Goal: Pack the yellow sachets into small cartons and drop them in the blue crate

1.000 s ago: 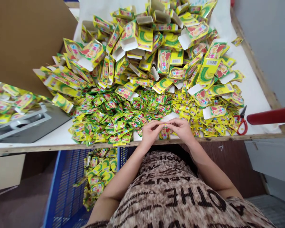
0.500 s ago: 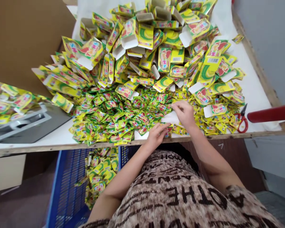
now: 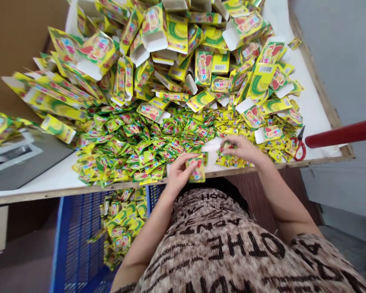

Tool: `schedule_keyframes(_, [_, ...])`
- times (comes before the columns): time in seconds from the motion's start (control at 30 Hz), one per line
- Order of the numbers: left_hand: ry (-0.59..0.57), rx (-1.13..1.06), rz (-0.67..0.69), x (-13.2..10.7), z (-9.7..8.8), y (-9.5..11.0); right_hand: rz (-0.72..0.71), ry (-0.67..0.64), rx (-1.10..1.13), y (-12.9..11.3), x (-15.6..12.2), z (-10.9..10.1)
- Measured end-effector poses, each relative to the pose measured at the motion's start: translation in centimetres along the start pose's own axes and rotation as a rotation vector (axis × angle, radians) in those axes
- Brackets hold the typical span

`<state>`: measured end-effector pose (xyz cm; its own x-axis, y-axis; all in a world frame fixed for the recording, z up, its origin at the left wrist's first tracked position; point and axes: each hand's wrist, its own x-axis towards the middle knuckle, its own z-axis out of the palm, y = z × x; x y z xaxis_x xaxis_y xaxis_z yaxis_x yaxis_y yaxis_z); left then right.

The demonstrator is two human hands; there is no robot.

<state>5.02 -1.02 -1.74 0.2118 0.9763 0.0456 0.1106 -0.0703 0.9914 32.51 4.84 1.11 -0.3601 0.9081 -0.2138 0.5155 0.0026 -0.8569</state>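
Observation:
My left hand (image 3: 178,173) is closed around a small yellow-green printed candy box (image 3: 197,170) at the table's front edge, with its printed face up. To its right, my right hand (image 3: 245,149) has its fingers bent round a small green candy packet (image 3: 228,147), held just above the table; whether there is more than one packet is unclear. A heap of green candy packets (image 3: 125,142) lies to the left of my hands. Yellow candy packets (image 3: 232,161) lie beneath and around the right hand.
Open printed boxes (image 3: 204,67) are piled along the back. Red-handled scissors (image 3: 299,148) lie at the right beside a red bar (image 3: 344,132). Below the table, a blue crate (image 3: 76,240) holds filled boxes (image 3: 122,228). A brown carton (image 3: 15,44) and a grey metal tray (image 3: 45,156) stand left.
My left hand has lifted the candy box and drawn it slightly left, so its face now shows. The right hand has come away from the heap with a packet. The whole view has shifted slightly.

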Motion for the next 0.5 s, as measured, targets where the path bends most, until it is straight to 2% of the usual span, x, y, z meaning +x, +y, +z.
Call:
schedule_keyframes(0.1, [-0.400,0.028,-0.269,-3.0,-6.4,0.7,0.009,-0.139,-0.198,0.9,-2.8,-0.3])
schedule_keyframes(0.13, [-0.509,0.087,-0.376,-4.4,-8.7,0.4,-0.029,-0.177,-0.258,0.9,-2.8,-0.4])
schedule_keyframes(0.17, [-0.557,0.160,-0.483,-6.1,-10.9,-0.4,-0.086,-0.235,-0.312,0.8,-2.4,-0.5])
schedule_keyframes(0.2, [-0.553,0.238,-0.584,-8.0,-12.9,-1.5,-0.153,-0.314,-0.366,0.5,-1.7,-0.6])
schedule_keyframes(0.27, [-0.465,0.400,-0.759,-12.2,-16.4,-4.6,-0.256,-0.488,-0.487,-0.2,-0.2,-0.3])
schedule_keyframes(0.33, [-0.351,0.594,-0.933,-16.6,-19.0,-7.9,-0.240,-0.601,-0.628,-0.7,1.1,0.5])
schedule_keyframes(0.4, [-0.191,0.790,-1.100,-20.1,-20.9,-10.1,-0.180,-0.615,-0.748,-0.8,1.7,1.4])
schedule_keyframes(0.43, [-0.109,0.867,-1.157,-21.2,-21.7,-10.5,-0.172,-0.595,-0.784,-0.6,1.8,1.8])
schedule_keyframes(0.5, [0.015,0.949,-1.193,-21.6,-22.7,-9.7,-0.223,-0.526,-0.784,0.2,1.7,2.1])
